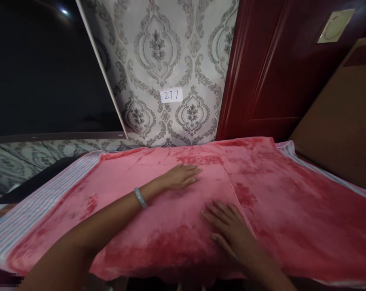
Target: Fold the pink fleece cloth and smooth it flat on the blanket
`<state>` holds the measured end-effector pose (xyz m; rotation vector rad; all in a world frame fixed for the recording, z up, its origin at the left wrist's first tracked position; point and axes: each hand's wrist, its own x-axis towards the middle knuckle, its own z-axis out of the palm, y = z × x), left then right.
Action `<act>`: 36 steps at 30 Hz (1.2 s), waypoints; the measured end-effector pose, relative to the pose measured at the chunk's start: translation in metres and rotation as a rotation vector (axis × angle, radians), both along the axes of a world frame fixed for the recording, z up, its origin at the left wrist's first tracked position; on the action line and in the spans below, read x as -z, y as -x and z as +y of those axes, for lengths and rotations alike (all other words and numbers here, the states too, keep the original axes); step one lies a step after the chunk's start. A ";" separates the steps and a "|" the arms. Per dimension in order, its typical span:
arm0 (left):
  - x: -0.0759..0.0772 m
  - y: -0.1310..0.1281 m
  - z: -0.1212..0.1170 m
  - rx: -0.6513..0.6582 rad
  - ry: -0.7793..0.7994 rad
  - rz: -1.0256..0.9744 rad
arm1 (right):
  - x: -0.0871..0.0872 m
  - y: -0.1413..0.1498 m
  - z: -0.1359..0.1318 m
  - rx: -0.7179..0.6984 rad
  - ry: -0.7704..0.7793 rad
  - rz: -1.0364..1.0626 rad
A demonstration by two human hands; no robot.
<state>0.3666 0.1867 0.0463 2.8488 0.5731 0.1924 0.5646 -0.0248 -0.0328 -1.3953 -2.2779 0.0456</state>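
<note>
Damask wallpaper (167, 60) backs the pink plush blanket (280, 210). I log my left hand (179, 177) and right hand (228, 230) spread flat, pressing evenly beside its fold.

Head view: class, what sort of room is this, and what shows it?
Likely a bedroom: a pink plush blanket, damask wallpaper and a dark red door.

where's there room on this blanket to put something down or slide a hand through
Most room: the pink plush blanket right of the right hand, out to the striped cloth. Less: above the left forearm, beside striped cloth too. Crowded: the middle, where the left hand and right hand lie.
</note>
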 end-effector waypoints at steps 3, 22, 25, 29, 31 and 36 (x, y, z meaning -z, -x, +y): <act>0.006 0.021 0.003 -0.007 0.026 0.026 | -0.026 0.021 0.011 -0.111 0.056 -0.005; 0.038 0.019 0.020 -0.259 -0.029 -0.011 | -0.018 0.037 0.032 -0.132 0.221 0.149; 0.023 0.040 0.031 -0.355 -0.078 -0.028 | -0.020 -0.003 0.051 0.116 0.041 0.345; 0.010 0.102 0.046 -0.731 -0.079 -0.104 | -0.018 -0.060 0.081 0.535 0.051 0.507; 0.009 0.135 0.048 -0.931 0.051 -0.220 | -0.019 -0.073 0.093 0.656 0.245 0.566; 0.014 0.166 0.035 -1.164 0.586 -0.607 | -0.031 -0.064 0.109 0.679 0.455 0.816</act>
